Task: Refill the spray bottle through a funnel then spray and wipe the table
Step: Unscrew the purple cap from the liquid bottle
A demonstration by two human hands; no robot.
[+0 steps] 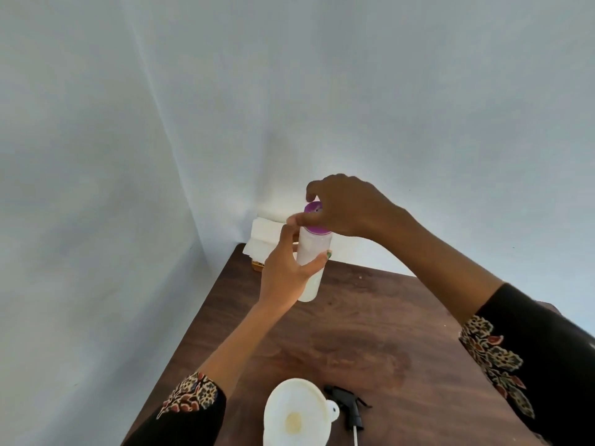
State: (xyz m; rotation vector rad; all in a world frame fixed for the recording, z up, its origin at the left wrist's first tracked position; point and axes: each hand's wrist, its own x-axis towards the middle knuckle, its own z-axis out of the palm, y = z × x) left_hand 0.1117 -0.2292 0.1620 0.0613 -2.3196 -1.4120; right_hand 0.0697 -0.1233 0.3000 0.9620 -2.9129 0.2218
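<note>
Standing up over the far part of the table point(370, 333), a tall white bottle point(310, 262) with a purple cap point(314, 220) is held in two hands. You can see pale liquid low down inside it. The left hand point(286, 268) wraps round the middle of the bottle, so this grip is closed tight on the bottle, with the thumb on the near side. The right hand point(347, 207) comes down from above, and its grip pinches the purple cap with the fingertips point(310, 191) curled over the top.

Closer to the person, at the bottom edge of the view, a white funnel point(296, 413) sits with its wide mouth facing up. What the funnel stands in is hidden under it, so I cannot tell. Just beside the funnel on the right, a black spray head point(346, 402) lies flat on the brown wood, with its thin white tube point(356, 437) pointing toward the person. It is apart from the white bottle.

At the far corner of the table, behind the bottle, rests a stack of white paper towels point(264, 235). Something small and yellow-brown point(257, 265) peeks out below them; I cannot tell what it is.

Both arms wear dark sleeves point(531, 349) with flower patterns at the cuffs. Plain white cloth point(289, 91) hangs behind the table.
</note>
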